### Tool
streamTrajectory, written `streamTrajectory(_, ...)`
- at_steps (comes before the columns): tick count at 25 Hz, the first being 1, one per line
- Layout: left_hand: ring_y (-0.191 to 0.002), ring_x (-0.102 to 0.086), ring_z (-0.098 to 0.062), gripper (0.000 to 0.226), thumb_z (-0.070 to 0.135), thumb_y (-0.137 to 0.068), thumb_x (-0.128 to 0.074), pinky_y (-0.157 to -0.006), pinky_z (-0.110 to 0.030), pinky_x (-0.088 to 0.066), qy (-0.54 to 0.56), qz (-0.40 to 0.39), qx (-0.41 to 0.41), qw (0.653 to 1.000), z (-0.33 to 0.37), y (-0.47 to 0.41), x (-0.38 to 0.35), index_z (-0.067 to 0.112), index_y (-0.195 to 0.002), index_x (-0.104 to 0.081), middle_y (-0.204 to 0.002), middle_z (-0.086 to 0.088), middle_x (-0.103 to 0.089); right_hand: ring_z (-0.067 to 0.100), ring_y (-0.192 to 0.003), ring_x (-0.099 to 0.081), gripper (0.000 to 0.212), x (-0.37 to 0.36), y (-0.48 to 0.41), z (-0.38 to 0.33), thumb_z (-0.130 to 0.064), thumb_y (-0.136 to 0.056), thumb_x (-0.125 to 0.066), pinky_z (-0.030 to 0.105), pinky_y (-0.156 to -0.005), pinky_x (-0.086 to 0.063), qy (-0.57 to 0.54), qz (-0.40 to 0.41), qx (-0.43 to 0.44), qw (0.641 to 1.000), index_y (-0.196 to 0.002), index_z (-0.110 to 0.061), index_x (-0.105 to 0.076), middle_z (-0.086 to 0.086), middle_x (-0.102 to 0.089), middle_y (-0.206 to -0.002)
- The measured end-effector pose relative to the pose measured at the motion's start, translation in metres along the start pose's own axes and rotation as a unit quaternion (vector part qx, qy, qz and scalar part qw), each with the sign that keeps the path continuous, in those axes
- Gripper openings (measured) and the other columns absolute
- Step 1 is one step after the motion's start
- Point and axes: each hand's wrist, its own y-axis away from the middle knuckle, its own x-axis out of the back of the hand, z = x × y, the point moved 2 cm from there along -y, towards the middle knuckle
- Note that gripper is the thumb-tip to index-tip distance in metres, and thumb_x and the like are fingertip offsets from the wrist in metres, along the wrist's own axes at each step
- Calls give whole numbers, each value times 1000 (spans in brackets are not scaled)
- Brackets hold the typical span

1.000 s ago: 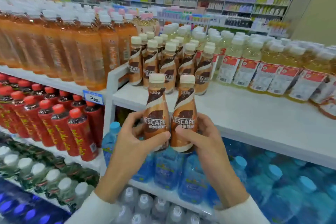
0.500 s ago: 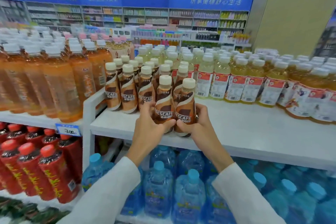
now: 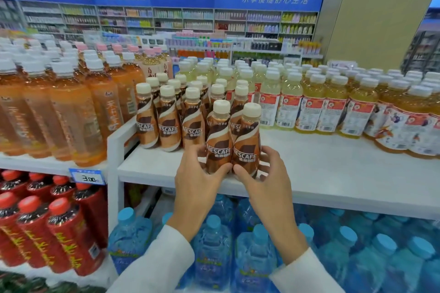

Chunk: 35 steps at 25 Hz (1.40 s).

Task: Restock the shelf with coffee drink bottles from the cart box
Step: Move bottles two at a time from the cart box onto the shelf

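Observation:
Two brown Nescafe coffee bottles with cream caps stand side by side on the white shelf (image 3: 321, 173), near its front edge. My left hand (image 3: 200, 178) grips the left bottle (image 3: 217, 140) low on its body. My right hand (image 3: 269, 178) grips the right bottle (image 3: 247, 145) the same way. Just behind and to the left stands a group of several more coffee bottles (image 3: 169, 123) in rows. The cart box is out of view.
Tall orange tea bottles (image 3: 71, 112) fill the neighbouring shelf on the left. Pale yellow drinks (image 3: 309, 102) line the shelf's right side. Red bottles (image 3: 47, 233) and blue water bottles (image 3: 214, 245) sit on lower shelves. A 3.00 price tag (image 3: 87, 177) hangs at the left shelf's edge.
Both hands carried the two bottles up and forward from in front of the shelf edge and set them on the shelf surface. The view rose with them.

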Motion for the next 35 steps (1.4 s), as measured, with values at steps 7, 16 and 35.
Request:
streamTrajectory(7,-90,-50,-6,48,42,-77,-85,-80,-23,-34,-64,29,12,997,-1,-29,-7,24,-113,-60,-103,11,-53,12,-103,-67,53,-17,-31,-9,-32,-81,-85,39,-96,-56,35,-5,5,999,-121,-39,-50,-10,-66,-117)
streamTrajectory(16,-94,-60,-16,52,41,-74,-88,-82,-28,-45,-61,41,26,997,-4,-44,-18,22,-106,-52,-105,2,-63,19,-110,-66,57,-27,-58,-3,-28,-83,-83,43,-98,-55,33,-4,8,999,-132,-25,-53,0,-66,-125)
streamTrajectory(35,-96,-59,-16,47,40,-78,-86,-79,-25,-42,-45,72,15,996,-6,-40,-26,18,-108,-57,-108,1,-62,15,-114,-62,57,-31,-68,5,-26,-89,-78,30,-99,-50,25,-8,22,999,-139,-24,-50,-11,-59,-120)
